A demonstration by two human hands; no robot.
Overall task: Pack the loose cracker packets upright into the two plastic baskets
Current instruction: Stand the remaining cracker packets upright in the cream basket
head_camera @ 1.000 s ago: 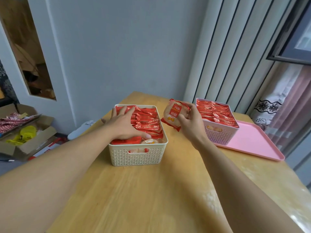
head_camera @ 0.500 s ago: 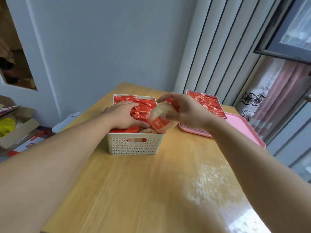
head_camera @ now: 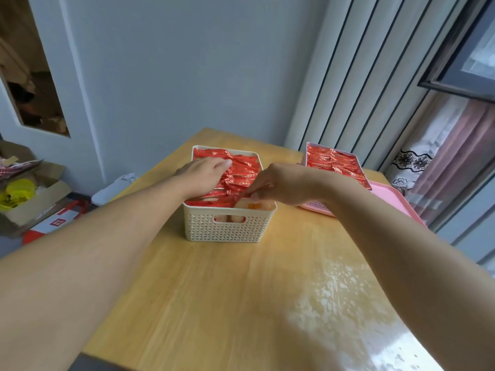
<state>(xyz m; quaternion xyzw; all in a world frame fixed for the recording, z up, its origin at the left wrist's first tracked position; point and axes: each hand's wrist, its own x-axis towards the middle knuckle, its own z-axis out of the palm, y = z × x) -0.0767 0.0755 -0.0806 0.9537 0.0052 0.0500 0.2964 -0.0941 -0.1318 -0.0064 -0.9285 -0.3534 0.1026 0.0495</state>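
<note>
From here I judge the step to be seating one packet (head_camera: 254, 205) at the near right corner of the cream basket (head_camera: 227, 228), centre frame. To do it well I would hold the row back, slide the packet straight down on its edge, and let go only once it stands square against its neighbours; a slanted entry could crumple the foil tops beside it.

My left hand (head_camera: 202, 175), just left of centre, lies flat on the red row with the fingers spread and slack, pressing rather than gripping anything. My right hand (head_camera: 278, 186), centre right, has its fingertips pinched on the packet's top edge, the packet already down in the gap by the basket's front wall.

The cream basket looks nearly full: red packets stand on edge from back to front, and pale crackers show through the handle slot. Right of it, the pink basket (head_camera: 316, 207) sits on a pink tray (head_camera: 396, 196), mostly behind my right wrist; its visible part is filled with upright red packets too. I see no loose packets on the table (head_camera: 241, 303).
</note>
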